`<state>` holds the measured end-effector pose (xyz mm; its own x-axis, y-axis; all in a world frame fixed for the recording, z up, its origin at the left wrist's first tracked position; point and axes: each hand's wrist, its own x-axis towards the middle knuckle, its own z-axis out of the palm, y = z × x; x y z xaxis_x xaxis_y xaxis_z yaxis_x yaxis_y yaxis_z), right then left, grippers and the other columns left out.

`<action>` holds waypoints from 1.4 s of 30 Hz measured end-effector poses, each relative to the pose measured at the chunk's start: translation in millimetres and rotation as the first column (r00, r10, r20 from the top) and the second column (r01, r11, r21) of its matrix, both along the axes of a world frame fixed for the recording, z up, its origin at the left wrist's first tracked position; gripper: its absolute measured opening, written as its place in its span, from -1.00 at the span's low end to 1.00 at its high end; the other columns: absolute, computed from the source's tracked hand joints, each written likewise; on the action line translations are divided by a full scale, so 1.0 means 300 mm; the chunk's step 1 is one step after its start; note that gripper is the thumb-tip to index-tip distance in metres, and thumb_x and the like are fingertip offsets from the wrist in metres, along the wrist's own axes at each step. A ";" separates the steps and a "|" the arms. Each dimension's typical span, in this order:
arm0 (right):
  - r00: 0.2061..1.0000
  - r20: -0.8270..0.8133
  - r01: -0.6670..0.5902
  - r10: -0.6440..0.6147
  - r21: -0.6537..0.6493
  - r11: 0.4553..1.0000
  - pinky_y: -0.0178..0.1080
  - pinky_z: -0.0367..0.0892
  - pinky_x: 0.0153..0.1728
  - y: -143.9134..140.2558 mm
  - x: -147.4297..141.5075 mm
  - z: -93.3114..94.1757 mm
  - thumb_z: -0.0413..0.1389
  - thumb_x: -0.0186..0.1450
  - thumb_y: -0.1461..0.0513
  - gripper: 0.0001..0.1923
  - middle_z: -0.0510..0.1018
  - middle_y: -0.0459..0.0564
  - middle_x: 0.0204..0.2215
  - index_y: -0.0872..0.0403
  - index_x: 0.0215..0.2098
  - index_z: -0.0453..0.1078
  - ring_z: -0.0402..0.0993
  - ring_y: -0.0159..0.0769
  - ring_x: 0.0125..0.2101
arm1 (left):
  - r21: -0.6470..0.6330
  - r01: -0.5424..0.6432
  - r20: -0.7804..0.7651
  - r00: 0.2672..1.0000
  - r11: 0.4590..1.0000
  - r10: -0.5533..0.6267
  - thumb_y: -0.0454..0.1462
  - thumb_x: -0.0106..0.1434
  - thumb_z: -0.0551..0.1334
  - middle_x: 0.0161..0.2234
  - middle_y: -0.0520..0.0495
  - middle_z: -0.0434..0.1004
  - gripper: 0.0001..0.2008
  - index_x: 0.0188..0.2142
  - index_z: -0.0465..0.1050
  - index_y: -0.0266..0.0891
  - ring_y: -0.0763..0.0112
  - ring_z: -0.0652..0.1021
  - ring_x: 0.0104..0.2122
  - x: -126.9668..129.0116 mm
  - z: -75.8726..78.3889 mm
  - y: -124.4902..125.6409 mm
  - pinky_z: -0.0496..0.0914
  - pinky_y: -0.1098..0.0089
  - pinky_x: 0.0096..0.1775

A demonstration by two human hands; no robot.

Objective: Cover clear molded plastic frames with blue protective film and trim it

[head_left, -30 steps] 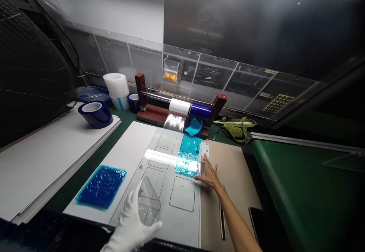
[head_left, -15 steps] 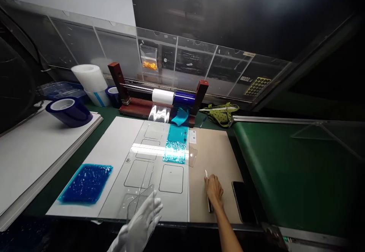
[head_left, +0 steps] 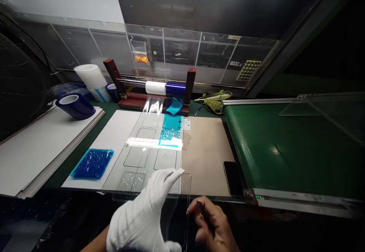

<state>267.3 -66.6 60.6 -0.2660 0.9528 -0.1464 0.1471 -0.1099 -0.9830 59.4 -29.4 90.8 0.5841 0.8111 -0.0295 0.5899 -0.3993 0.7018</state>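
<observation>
- near the bench's front edge, the gloved left hand [head_left: 142,221] gripped a clear plastic panel [head_left: 179,210], holding it upright just above the table edge.
- right hand [head_left: 212,225], bare, was curled around a thin dark tool [head_left: 205,217], its tip right by the panel's edge.
- beyond them lay a white template sheet [head_left: 148,157] with a teal film patch [head_left: 171,132].
- blue film square [head_left: 92,163] sat to the left, a dark phone [head_left: 232,173] to the right on the tan mat [head_left: 205,157].
- further back, a tape roll stand [head_left: 154,92].
</observation>
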 end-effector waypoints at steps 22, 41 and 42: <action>0.997 -0.013 -0.069 0.073 0.176 0.982 -0.34 0.04 -0.60 -0.145 0.185 -0.082 -0.06 0.11 -0.33 -0.39 0.10 -0.22 -0.66 0.03 -0.50 0.21 -0.02 -0.48 -0.62 | -0.020 0.206 -0.041 0.977 0.978 -0.207 0.11 -0.21 0.34 0.15 -0.24 0.05 0.17 0.29 -0.25 -0.11 -0.02 0.25 0.13 0.265 0.054 -0.085 0.23 0.07 0.14; 0.808 -0.075 0.576 -0.585 -0.110 0.810 -0.35 0.22 -0.59 0.198 0.194 -0.385 -0.05 0.20 -0.06 -0.65 0.19 -0.22 -0.57 0.02 -0.24 0.20 0.16 -0.44 -0.62 | 0.024 -0.403 0.187 0.901 0.915 0.392 -0.07 -0.19 0.44 0.20 -0.27 0.05 0.13 0.29 -0.12 -0.15 -0.13 0.10 0.18 0.210 -0.085 -0.060 -0.08 -0.06 0.19; 0.807 -0.033 0.583 -0.589 -0.111 0.805 -0.31 0.28 -0.54 0.262 0.189 -0.431 -0.03 0.17 -0.03 -0.64 0.22 -0.22 -0.58 0.03 -0.22 0.20 0.21 -0.41 -0.61 | -0.260 -0.390 0.325 0.826 0.883 0.461 -0.05 -0.15 0.42 0.22 -0.25 0.04 0.09 0.29 -0.12 -0.13 -0.10 0.08 0.20 0.188 -0.106 -0.060 -0.10 -0.03 0.20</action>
